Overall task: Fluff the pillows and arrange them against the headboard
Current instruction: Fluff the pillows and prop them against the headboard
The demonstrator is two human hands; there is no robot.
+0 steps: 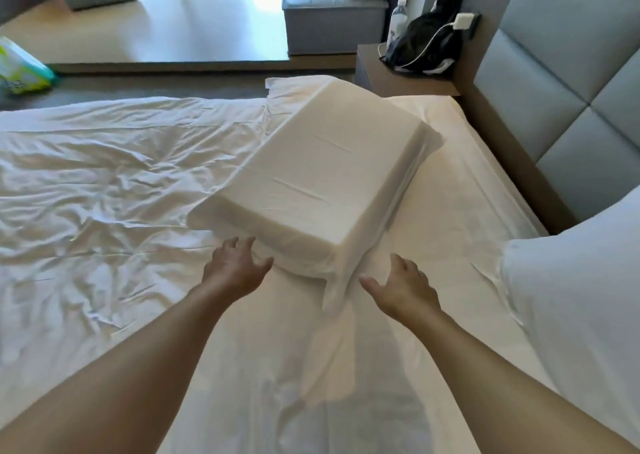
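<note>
A blocky white pillow (311,173) lay askew on the bedsheet (433,245) (well short of the padded headboard (561,72)); left hand (232,265) and right hand (403,289) hovered open at its near corner.

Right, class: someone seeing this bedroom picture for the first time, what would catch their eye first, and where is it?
The blocky, square-edged white pillow lying at a slant in the middle of the white-sheeted bed stands out first. Just below it, the bare left hand and right hand spread open on either side of its near corner. Up right, the grey padded headboard rises beside a black bag on the wooden nightstand.
</note>
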